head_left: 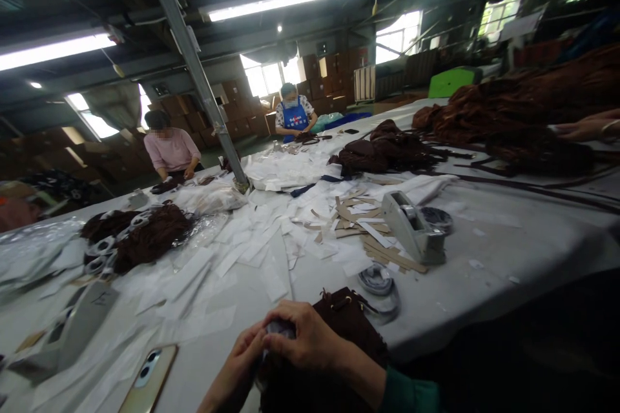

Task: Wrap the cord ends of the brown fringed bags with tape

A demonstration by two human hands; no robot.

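At the near edge of the table, my right hand is closed around a small bundle of shiny grey wrapping. My left hand pinches the same bundle from the other side, fingertips against it. Below and behind my hands is a dark brown drawstring bag with metal eyelets and a cord along its top. Its lower part is dark and partly covered by my right forearm. Just beyond the bag lies a loose coil of grey strip.
A tape dispenser stands beside brown card strips. A phone and another dispenser lie at left. Brown bags are heaped farther back. Two people work across the table; another person's hand reaches in at right.
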